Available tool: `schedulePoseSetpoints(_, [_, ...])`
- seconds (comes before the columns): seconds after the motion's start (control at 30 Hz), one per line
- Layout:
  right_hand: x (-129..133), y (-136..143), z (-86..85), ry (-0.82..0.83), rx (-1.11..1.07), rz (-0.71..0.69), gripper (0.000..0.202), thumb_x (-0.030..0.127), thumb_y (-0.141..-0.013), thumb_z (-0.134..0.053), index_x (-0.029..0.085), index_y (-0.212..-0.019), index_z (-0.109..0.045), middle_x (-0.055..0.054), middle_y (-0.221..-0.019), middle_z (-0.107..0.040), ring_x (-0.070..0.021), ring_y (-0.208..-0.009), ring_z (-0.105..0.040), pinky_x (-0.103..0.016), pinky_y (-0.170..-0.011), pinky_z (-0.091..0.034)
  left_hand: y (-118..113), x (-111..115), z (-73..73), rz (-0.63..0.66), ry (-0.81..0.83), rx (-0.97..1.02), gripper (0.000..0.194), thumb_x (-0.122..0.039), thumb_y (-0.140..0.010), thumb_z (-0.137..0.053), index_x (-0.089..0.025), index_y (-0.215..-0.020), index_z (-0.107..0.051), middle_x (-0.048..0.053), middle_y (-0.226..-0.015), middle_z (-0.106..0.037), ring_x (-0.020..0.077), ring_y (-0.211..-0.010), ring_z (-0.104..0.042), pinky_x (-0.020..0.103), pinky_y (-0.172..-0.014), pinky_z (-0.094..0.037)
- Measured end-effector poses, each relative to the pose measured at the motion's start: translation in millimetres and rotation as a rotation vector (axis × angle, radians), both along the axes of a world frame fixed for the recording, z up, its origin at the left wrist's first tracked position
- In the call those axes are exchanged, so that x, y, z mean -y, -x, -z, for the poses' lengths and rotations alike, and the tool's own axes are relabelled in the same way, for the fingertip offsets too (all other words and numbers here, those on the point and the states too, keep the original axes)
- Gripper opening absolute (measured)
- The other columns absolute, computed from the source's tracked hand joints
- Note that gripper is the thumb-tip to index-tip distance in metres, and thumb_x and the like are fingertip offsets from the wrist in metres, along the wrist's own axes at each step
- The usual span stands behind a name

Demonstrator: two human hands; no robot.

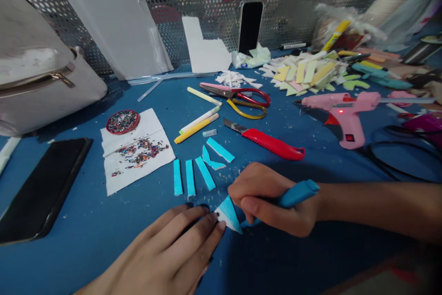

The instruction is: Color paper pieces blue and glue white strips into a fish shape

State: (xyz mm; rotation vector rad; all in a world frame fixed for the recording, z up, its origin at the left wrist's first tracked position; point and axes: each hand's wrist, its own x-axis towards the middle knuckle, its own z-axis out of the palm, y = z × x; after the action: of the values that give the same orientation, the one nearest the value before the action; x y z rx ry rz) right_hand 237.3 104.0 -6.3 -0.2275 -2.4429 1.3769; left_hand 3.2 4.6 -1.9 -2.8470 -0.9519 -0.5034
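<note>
My right hand [272,198] is closed around a blue marker [299,193], its side resting near the table's surface. Under that hand lies a small pointed white piece [228,214], partly coloured bright blue. My left hand [179,242] lies flat with fingers stretched out, its fingertips pressing on the white left part of the piece. The marker's tip is mostly hidden by my right hand. Just beyond both hands, several bright blue strips [190,178] are laid out on the blue table [145,212], along with a bent blue scrap [211,159].
A red utility knife [272,143] with its blade out, scissors [248,97] and yellow markers [196,128] lie beyond the strips. A pink glue gun [348,115], its light on, sits right. Left are a paper with beads [141,152], a phone [44,189] and a bag [44,69].
</note>
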Motion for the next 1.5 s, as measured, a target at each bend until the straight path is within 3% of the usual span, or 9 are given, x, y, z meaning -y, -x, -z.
schedulePoseSetpoints(0.23, [-0.9, -1.0, 1.5, 0.011, 0.033, -0.059, 0.028, 0.024, -0.098, -0.034, 0.018, -0.072, -0.042, 0.002, -0.064, -0.048, -0.0092, -0.059, -0.046, -0.023, -0.057, -0.037, -1.1, -1.2, 0.8, 0.0, -0.018, 0.013, 0.035, -0.022, -0.105, -0.034, -0.02, -0.123, -0.064, -0.004, -0.114, -0.07, 0.0147, -0.108, -0.061, 0.024, -0.099, -0.045])
schedulePoseSetpoints(0.8, [1.0, -1.0, 4.1, -0.039, -0.029, 0.022, 0.025, 0.025, -0.096, -0.035, 0.019, -0.073, -0.042, 0.002, -0.062, -0.046, -0.0106, -0.056, -0.045, -0.025, -0.055, -0.037, 0.7, -0.8, 1.9, 0.017, -0.008, 0.003, 0.034, -0.021, -0.103, -0.037, -0.018, -0.124, -0.063, 0.0, -0.115, -0.068, 0.0169, -0.109, -0.061, 0.026, -0.097, -0.05])
schedulePoseSetpoints(1.2, [0.6, -0.9, 4.2, -0.065, -0.015, -0.05, 0.021, 0.021, -0.095, -0.037, 0.018, -0.075, -0.042, 0.002, -0.064, -0.048, -0.0099, -0.059, -0.047, -0.023, -0.058, -0.038, 0.2, -1.6, 0.3, 0.009, 0.005, 0.016, 0.033, -0.021, -0.104, -0.038, -0.018, -0.123, -0.064, 0.0, -0.114, -0.07, 0.0158, -0.108, -0.062, 0.025, -0.097, -0.05])
schedulePoseSetpoints(1.5, [0.3, -0.6, 5.6, -0.052, -0.018, -0.024, 0.021, 0.021, -0.095, -0.036, 0.019, -0.075, -0.042, 0.001, -0.064, -0.048, -0.0104, -0.06, -0.047, -0.023, -0.058, -0.038, 0.5, 1.1, 0.2, 0.014, 0.0, 0.017, 0.033, -0.02, -0.103, -0.038, -0.018, -0.124, -0.063, 0.0, -0.115, -0.069, 0.0151, -0.109, -0.062, 0.025, -0.1, -0.048])
